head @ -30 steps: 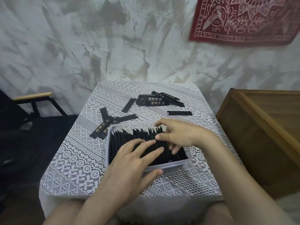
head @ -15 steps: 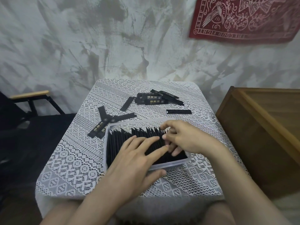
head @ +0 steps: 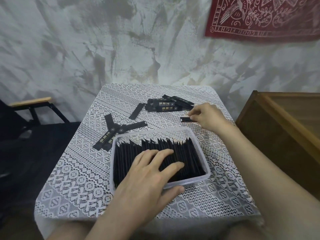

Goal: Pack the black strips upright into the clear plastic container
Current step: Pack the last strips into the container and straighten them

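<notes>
A mottled grey plaster wall (head: 121, 49) backs the small table, whose white lace tablecloth (head: 78, 179) drops off close on every side. A wooden cabinet (head: 285, 127) crowds the right edge and runs out of frame, and a black chair (head: 31, 102) stands well off to the left. The clear plastic container (head: 207, 168) sits near me at the centre, with open cloth all round it. It is filled almost wall to wall with black strips (head: 181, 153) standing on edge, and only a bare gap shows along its far side. My left hand (head: 147, 181) lies flat on their tops with the fingers straight and spread and the thumb outside the near wall, hiding the rows beneath. Beyond the container, my right hand (head: 207, 116) curls its fingertips onto the right end of a lone strip (head: 186, 119) and pinches it; I cannot tell whether it is off the cloth. A loose heap (head: 164, 106) lies just behind it, and crossed strips (head: 117, 132) lie at the container's far left corner
</notes>
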